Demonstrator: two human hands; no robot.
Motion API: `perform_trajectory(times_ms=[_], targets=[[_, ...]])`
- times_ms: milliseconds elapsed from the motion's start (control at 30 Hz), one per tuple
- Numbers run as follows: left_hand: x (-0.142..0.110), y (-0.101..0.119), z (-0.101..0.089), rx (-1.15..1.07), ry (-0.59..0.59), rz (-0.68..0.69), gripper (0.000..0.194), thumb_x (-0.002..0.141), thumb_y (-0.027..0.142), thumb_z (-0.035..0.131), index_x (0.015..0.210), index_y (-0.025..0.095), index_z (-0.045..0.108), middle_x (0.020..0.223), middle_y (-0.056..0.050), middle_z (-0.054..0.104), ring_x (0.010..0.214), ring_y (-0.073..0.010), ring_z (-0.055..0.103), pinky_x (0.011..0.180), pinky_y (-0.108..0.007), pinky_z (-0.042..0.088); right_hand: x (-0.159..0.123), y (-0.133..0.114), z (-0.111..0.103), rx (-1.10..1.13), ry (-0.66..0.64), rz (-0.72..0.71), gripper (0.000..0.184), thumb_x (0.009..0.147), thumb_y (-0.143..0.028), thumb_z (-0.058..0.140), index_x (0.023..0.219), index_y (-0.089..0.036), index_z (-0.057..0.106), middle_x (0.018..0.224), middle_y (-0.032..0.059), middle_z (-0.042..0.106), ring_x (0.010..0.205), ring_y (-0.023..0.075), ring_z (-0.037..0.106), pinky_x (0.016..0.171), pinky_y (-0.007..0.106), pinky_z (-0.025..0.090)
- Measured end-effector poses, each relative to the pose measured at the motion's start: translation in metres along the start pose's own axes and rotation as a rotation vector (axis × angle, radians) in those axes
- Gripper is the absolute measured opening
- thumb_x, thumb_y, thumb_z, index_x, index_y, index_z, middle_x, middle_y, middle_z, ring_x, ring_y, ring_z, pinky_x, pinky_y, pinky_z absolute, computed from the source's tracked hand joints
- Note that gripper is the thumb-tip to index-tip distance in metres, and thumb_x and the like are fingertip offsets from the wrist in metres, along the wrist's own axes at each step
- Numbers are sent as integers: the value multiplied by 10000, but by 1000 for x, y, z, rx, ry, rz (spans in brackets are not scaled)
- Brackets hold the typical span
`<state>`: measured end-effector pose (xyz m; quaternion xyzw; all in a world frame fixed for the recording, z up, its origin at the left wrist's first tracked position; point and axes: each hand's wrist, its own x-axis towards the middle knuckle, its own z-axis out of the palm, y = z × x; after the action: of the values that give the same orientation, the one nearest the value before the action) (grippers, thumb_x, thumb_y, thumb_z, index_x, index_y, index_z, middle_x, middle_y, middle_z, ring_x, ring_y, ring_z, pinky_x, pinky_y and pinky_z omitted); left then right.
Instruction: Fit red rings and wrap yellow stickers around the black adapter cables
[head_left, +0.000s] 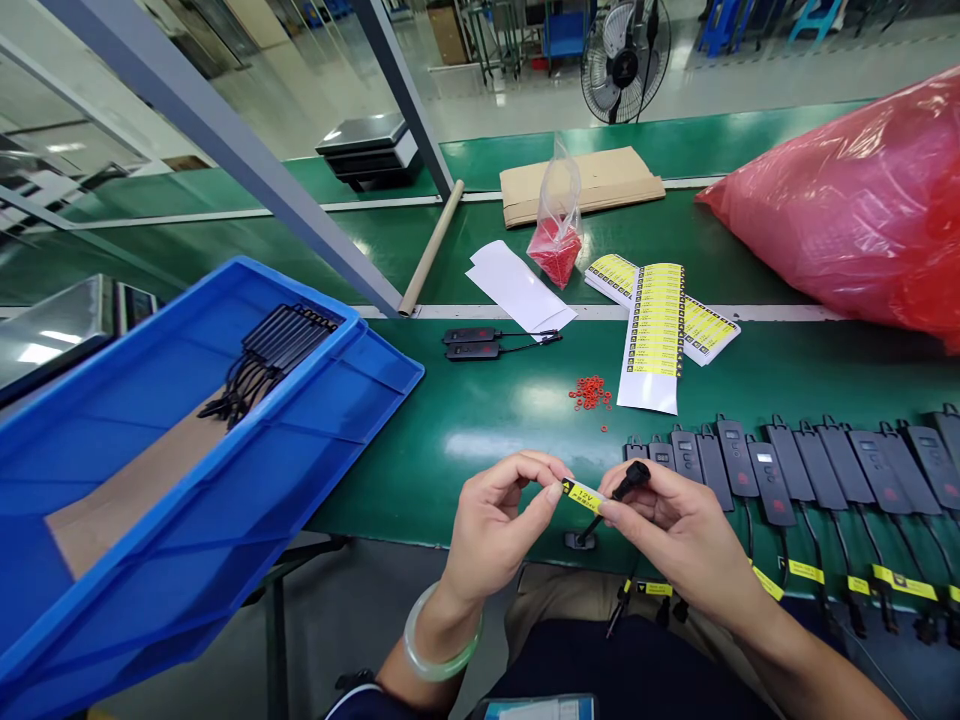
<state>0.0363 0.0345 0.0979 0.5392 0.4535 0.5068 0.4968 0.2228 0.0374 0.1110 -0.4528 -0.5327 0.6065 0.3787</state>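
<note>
A small yellow "12V" label [583,496] is stretched between my two hands over the table's front edge. Its left end is pinched by my left hand [502,522], thumb against finger. My right hand [673,522] pinches the label's right end and also has a black cable connector [634,474] in its fingers. The cable runs down beneath the label, where part of a dark device [580,541] shows at the edge. Beside my right hand lies a row of several black devices [772,485], their cables hanging toward me, many with yellow labels on them.
A blue crate [360,395] at left holds black devices on cardboard. Beyond my hands lie red rings [590,392], two black devices [472,350], label sheets [652,335], white paper [517,285] and a bag of red pieces [556,245]. A large red bag [847,200] stands at right.
</note>
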Motion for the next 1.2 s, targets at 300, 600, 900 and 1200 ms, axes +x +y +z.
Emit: perform_trajectory(times_ms=[300, 600, 900, 1200], targets=[[0, -1, 1, -17, -1, 6, 87, 869, 137, 626, 794, 177, 644, 837, -42, 678, 813, -160, 625, 754, -265, 495, 2, 0, 1, 7, -8, 0, 99, 870, -286, 627, 817, -208, 596, 808, 8, 609, 715, 130, 591, 662, 236, 513], [0, 2, 0, 15, -16, 60, 100, 872, 115, 620, 801, 183, 639, 881, -31, 687, 849, -148, 622, 784, -255, 487, 1, 3, 0, -8, -16, -6, 112, 881, -288, 610, 816, -201, 583, 794, 2, 598, 704, 118, 579, 652, 221, 500], [1, -2, 3, 22, -13, 52, 105, 870, 108, 622, 806, 188, 640, 856, -18, 684, 830, -138, 621, 769, -246, 491, -1, -1, -1, -27, -13, -26, 99, 879, -266, 590, 808, -196, 591, 780, 3, 608, 694, 118, 588, 647, 219, 509], [-1, -1, 3, 15, -8, 48, 103, 872, 109, 623, 805, 186, 638, 845, -16, 682, 817, -132, 621, 752, -234, 492, -2, 1, -2, -17, -12, -38, 75, 876, -242, 602, 813, -202, 596, 789, -8, 615, 706, 100, 595, 659, 191, 512]])
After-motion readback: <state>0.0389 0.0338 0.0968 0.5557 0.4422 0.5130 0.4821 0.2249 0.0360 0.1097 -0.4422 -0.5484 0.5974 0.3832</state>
